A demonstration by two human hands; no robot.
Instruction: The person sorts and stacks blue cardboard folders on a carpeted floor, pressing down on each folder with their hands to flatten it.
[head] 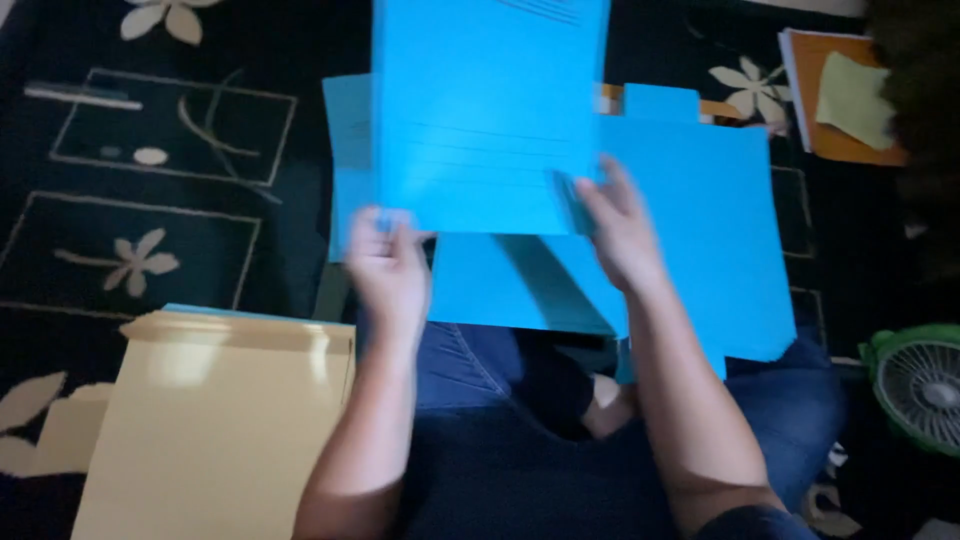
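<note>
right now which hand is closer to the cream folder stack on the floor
Left. The left hand grips the blue folder's lower left corner, just above the cream folder stack. The right hand holds the folder's right edge, farther away across the lap.

Blue folder (480, 120): bright sky blue, crossed by faint darker ruled lines.
Blue sheets (690, 230): the same sky blue — plain, no pattern to be seen.
Cream folders (210, 430): pale yellow-cream, plain, with a thin blue edge showing along the top.
Carpet (160, 130): black, with cream flowers and thin cream rectangular outlines.
Jeans (500, 440): dark blue denim.
Fan (915, 385): green rim, white grille, at the carpet's right edge.
Orange book (835, 95): orange cover with white page edges, near the carpet's top right corner.
Note (855, 100): pale yellow-green — lying on the orange cover.
</note>
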